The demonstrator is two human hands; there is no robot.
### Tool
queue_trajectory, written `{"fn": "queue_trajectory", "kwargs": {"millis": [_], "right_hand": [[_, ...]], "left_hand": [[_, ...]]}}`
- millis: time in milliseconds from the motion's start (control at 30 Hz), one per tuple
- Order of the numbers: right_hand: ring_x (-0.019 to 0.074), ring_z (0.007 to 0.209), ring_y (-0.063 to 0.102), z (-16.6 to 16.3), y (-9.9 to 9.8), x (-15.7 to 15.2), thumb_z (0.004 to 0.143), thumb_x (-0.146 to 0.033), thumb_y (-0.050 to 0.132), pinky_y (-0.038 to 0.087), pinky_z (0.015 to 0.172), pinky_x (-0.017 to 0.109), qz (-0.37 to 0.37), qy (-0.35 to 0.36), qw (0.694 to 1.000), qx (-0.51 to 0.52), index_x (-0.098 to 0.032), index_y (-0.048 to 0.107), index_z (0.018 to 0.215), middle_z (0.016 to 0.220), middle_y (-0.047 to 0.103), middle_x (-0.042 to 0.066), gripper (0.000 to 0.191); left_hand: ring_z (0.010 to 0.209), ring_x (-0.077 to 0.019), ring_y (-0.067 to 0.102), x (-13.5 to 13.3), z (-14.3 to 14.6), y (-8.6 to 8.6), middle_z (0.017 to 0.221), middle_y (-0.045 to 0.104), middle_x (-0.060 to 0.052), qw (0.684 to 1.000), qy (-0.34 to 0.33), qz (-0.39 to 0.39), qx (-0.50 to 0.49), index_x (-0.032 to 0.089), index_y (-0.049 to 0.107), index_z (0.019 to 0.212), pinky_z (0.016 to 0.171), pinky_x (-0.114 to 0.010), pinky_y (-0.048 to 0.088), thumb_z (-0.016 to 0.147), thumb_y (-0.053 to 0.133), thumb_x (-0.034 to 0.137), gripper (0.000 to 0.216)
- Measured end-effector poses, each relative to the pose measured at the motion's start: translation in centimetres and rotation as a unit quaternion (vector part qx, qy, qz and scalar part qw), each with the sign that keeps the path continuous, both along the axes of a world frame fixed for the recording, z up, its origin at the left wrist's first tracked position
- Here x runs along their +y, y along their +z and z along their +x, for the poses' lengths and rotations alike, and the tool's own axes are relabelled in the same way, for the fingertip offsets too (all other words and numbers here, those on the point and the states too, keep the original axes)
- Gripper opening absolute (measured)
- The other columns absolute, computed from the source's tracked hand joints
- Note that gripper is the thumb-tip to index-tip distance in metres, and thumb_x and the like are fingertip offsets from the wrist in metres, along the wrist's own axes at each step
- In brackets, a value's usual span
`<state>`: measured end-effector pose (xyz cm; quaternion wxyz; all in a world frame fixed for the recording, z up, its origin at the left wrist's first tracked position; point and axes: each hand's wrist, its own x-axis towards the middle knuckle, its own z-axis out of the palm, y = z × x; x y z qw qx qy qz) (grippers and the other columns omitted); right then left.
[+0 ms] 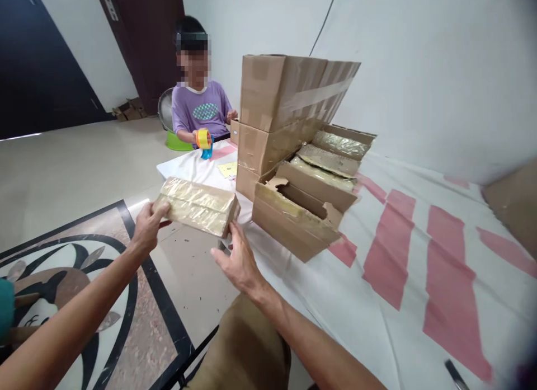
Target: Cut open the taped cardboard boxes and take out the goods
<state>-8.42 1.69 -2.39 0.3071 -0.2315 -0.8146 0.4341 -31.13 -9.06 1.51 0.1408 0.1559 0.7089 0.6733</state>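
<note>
A long cardboard box with shiny clear tape across its top is held in the air beside the table edge. My left hand grips its left end, thumb on top and the other fingers partly hidden. At the right end, my right hand has its fingers against the box's side, with the thumb apart from it. Right of the box, an open cardboard carton with torn inner flaps sits on the table. Behind that carton lie several taped cardboard packs.
Stacked closed cartons stand along the table's back. The cloth-covered table has red patches. Across the table, a person in a purple shirt holds a yellow tape roll. A yellow card lies near the stack.
</note>
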Motion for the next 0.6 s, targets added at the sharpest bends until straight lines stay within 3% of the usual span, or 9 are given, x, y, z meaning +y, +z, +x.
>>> {"fn": "queue_trajectory", "kwargs": {"millis": [133, 267, 400, 600], "right_hand": [[0.0382, 0.152, 0.042, 5.4, 1.3, -4.6, 0.081, -0.038, 0.074, 0.034, 0.127, 0.059, -0.038, 0.006, 0.998, -0.05, -0.015, 0.044, 0.158, 0.162, 0.047, 0.02, 0.085], [0.0358, 0.15, 0.044, 13.0, 2.4, -7.0, 0.084, -0.031, 0.072, 0.038, 0.125, 0.057, -0.026, -0.018, 0.999, -0.043, -0.019, 0.043, 0.159, 0.163, 0.047, 0.016, 0.081], [0.0316, 0.14, 0.056, 21.5, 3.0, -7.6, 0.09, -0.03, 0.066, 0.051, 0.116, 0.051, -0.001, -0.124, 0.992, -0.025, -0.023, 0.044, 0.157, 0.154, 0.056, 0.014, 0.071], [0.0261, 0.108, 0.069, 32.8, 2.5, -8.1, 0.094, -0.045, 0.063, 0.059, 0.094, 0.04, 0.017, -0.347, 0.936, -0.057, -0.021, 0.058, 0.138, 0.128, 0.07, 0.013, 0.05]], "left_hand": [[0.095, -0.0238, 0.067, -6.0, 5.2, 0.3, 0.108, 0.068, -0.005, 0.997, -0.011, -0.069, -0.023, 0.019, 0.066, 0.105, 0.08, -0.041, 0.063, 0.069, 0.078, 0.063, 0.058], [0.098, -0.0288, 0.07, -8.2, 10.9, 1.9, 0.115, 0.071, -0.007, 0.991, -0.069, -0.115, 0.002, 0.022, 0.065, 0.117, 0.085, -0.047, 0.064, 0.073, 0.076, 0.069, 0.065], [0.092, -0.0287, 0.071, -6.8, 17.2, 2.8, 0.112, 0.072, -0.01, 0.975, -0.186, -0.109, 0.047, 0.02, 0.062, 0.124, 0.081, -0.047, 0.064, 0.074, 0.075, 0.07, 0.072], [0.104, -0.0249, 0.07, -1.3, 27.5, 0.6, 0.126, 0.067, -0.012, 0.926, -0.373, -0.023, 0.055, 0.018, 0.058, 0.129, 0.087, -0.04, 0.06, 0.09, 0.067, 0.056, 0.055]]}}
